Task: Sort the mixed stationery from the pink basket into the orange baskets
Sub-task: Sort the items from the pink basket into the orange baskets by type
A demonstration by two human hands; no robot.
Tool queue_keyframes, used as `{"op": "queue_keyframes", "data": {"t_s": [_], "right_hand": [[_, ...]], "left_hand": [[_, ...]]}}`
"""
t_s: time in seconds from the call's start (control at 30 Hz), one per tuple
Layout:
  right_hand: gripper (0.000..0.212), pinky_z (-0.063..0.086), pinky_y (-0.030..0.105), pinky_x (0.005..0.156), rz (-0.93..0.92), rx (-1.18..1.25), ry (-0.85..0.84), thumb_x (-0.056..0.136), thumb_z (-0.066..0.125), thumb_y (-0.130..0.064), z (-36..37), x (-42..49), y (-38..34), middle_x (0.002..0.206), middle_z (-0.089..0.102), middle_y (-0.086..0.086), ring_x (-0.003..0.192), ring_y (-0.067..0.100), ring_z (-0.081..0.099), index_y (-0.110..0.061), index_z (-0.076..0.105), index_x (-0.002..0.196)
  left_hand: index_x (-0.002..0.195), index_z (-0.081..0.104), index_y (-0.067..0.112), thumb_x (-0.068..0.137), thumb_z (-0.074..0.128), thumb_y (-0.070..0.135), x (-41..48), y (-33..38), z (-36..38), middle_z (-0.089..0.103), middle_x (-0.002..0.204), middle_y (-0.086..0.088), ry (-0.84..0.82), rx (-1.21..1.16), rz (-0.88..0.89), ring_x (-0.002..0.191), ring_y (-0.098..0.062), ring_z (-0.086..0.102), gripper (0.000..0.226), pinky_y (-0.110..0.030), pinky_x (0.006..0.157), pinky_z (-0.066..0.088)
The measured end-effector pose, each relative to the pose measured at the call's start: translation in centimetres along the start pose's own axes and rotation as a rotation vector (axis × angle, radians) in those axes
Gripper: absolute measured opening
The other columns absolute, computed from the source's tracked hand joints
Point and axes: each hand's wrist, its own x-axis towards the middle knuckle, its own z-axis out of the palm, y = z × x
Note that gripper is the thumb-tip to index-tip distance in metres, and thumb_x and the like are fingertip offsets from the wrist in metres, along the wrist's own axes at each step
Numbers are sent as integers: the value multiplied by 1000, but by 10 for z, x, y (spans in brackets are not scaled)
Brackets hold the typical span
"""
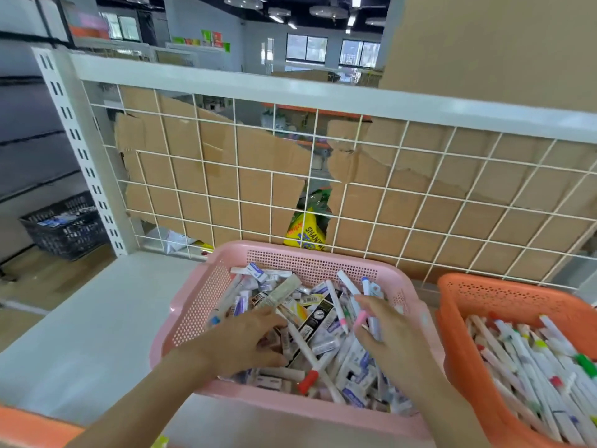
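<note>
Packet (307, 232) behind pink basket (193, 312): lettering perhaps "SHANY"

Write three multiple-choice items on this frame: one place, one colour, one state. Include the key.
1. Relative to the pink basket, where is the marker-filled orange basket?
A. on its left
B. on its right
C. inside it

2. What colour is the marker cap nearest the pink basket's front rim?
A. red
B. black
C. yellow

3. Where are the left hand and right hand?
A. flat on the shelf
B. lifting the basket by its rim
C. down in the pink basket's pile

Key:
1 B, it stands at the pink basket's right side.
2 A, the cap is plainly red.
3 C, both hands are inside the rim, over the stationery.
</note>
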Motion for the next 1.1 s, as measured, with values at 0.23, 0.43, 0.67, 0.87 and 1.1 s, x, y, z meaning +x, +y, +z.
{"op": "queue_keyframes", "data": {"t_s": [0.23, 0.43, 0.67, 0.87, 1.1], "right_hand": [[41, 31, 19, 95, -75, -67, -195, 98, 45, -25, 5, 10, -22, 142, 41, -11, 124, 6, 42, -27, 38, 139], [58, 36, 28, 101, -138, -202, -340, 92, 36, 5, 16, 30, -22, 144, 41, -4, 129, 12, 40, -27, 40, 140], [58, 35, 27, 99, -201, -338, -398, 84, 49, 8, 20, 50, -6, 131, 50, -5, 125, 12, 40, -22, 50, 133], [34, 37, 32, 94, -205, -394, -307, 91, 56, -26, 28, 51, -3, 119, 54, -3, 114, 14, 45, -19, 53, 124], [38, 34, 29, 92, -198, -359, -274, 88, 60, -31, 27, 51, -6, 120, 54, -5, 113, 13, 46, -23, 53, 125]], "left_hand": [[134, 39, 27, 87, 56, 50, 22, 0, -4, 45, 129, 4, -119, 45, 78, 110, -11, 49, 55, -28, 93, 41], [133, 37, 23, 90, 56, 27, 24, -3, -5, 48, 117, 1, -155, -5, 113, 96, -11, 52, 48, -24, 78, 40], [123, 44, 21, 84, 58, 20, 22, -12, -3, 41, 103, 7, -127, -67, 87, 94, -11, 47, 42, -22, 80, 40], [110, 46, 22, 80, 65, 40, 19, -14, 3, 37, 103, 7, -6, 58, 25, 92, -10, 46, 40, -24, 78, 42], [102, 46, 26, 79, 64, 46, 21, -16, 3, 45, 86, 14, -23, 95, -13, 84, -9, 48, 36, -24, 72, 42]]}}
